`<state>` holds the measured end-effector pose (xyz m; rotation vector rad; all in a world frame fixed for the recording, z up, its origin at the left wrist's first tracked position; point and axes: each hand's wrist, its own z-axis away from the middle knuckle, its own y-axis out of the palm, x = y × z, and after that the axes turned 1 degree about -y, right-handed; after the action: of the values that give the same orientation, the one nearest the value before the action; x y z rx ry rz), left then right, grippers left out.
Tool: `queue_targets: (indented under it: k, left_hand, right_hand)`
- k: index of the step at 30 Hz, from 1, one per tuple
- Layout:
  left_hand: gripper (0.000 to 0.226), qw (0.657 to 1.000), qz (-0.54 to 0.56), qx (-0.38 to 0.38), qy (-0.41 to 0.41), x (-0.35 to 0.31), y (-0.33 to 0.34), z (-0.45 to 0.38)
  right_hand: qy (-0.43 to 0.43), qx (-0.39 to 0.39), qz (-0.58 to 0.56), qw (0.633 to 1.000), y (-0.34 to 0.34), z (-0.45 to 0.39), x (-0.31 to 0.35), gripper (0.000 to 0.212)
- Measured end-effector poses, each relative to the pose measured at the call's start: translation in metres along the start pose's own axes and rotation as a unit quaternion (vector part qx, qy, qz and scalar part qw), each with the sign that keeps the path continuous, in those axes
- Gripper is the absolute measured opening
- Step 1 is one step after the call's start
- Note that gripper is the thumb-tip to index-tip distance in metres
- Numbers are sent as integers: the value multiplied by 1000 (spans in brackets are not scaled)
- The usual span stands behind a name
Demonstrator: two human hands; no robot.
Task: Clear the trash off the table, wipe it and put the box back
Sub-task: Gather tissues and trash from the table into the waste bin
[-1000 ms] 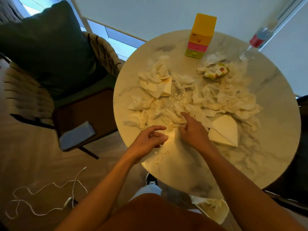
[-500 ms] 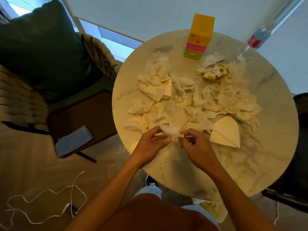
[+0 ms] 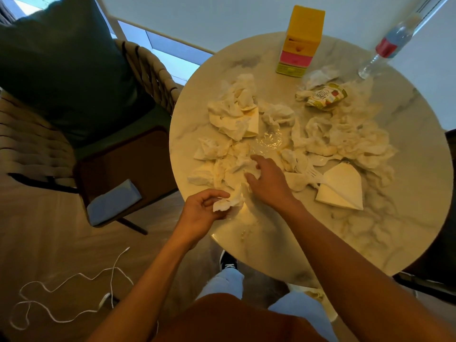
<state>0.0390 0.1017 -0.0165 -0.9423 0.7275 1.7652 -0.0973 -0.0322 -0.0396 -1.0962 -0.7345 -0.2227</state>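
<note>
Several crumpled white tissues lie scattered over the round marble table. At the table's near-left edge my left hand grips a crumpled tissue. My right hand reaches over the pile, its fingers closing on another tissue. A yellow, pink and green box stands upright at the far side. A crumpled printed wrapper lies near it. A white plastic fork and a folded napkin rest right of my right hand.
A clear water bottle with a red label stands at the far right edge. Clear plastic film lies mid-table. A woven chair with a dark cushion stands left, a grey cloth on its seat. A white cable lies on the floor.
Both hands held one tissue together half a second ago. Now my left hand keeps it at the table edge, while my right hand has let go and reached forward into the pile.
</note>
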Motion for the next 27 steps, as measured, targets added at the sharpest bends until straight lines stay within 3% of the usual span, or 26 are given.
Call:
queue_targets:
  k: [2,6,11,15,21,25,27]
  left_hand:
    - [22,1000,-29,-10,3,3,0,6]
    - [22,1000,-11,-19,0,11,6,20]
    - [37,1000,11,-22,-1,24,30,41]
    - [28,1000,16,-24,2,38,58,56]
    - [25,999,-34,15,1,59,126,95]
    - [23,995,-41,83,-34,86,189,135]
    - [26,991,-40,117,-55,107,214,150]
  right_hand:
    - [-44,12,68,997,11,-11,-1,52]
    - [-74,9,140,987,19,-12,-12,39]
    - [-67,-51,12,996,-2,31,-37,25]
    - [-9,-94,-122,988,-35,99,-71,25]
    - [63,-69,-212,973,-60,222,-159,33]
    - [105,-40,-244,963,-62,298,-231,18]
    - [123,-32,-250,960,-58,327,-269,21]
